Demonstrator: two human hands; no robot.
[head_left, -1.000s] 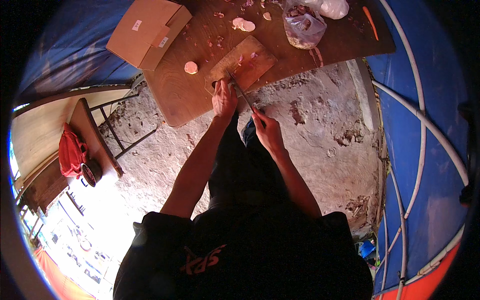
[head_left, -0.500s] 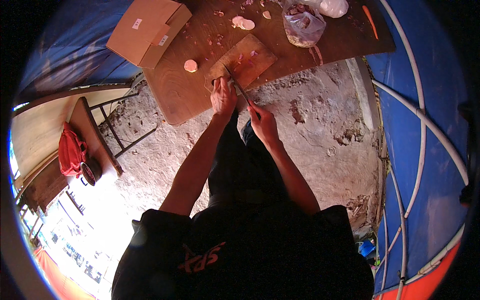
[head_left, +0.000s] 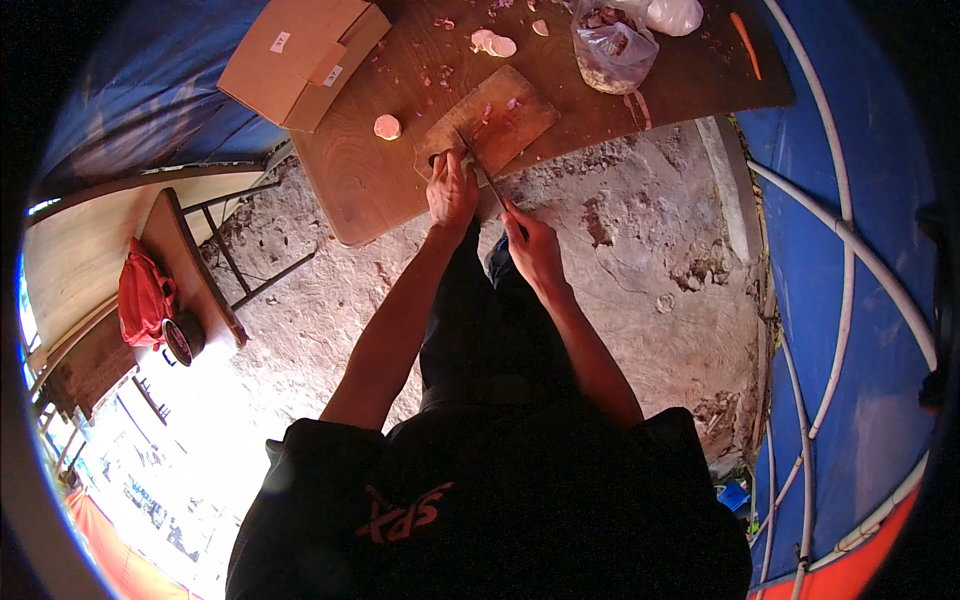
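Note:
My right hand (head_left: 533,245) is closed around the handle of a knife (head_left: 483,172). Its blade slants up and left over the near corner of a wooden cutting board (head_left: 525,115). Close against the blade, my left hand (head_left: 453,197) presses down on that corner with bent fingers. They cover a small piece, of which only a dark edge shows; its kind cannot be told. Small purple-pink scraps (head_left: 487,110) lie on the board. To its left on the table sits a round, pale pink cut piece (head_left: 387,127). Farther back are some pale round slices (head_left: 494,44).
The brown wooden table (head_left: 350,195) carries a cardboard box (head_left: 295,60) at left. At back right are a clear plastic bag of scraps (head_left: 612,55), a white bag (head_left: 673,14) and an orange strip (head_left: 746,45). A red backpack (head_left: 145,300) lies left; blue tarpaulin with pale poles (head_left: 848,240) stands right.
The whole table has shifted slightly right in view. Both hands stay at the board's near corner, with the knife still beside my left fingers.

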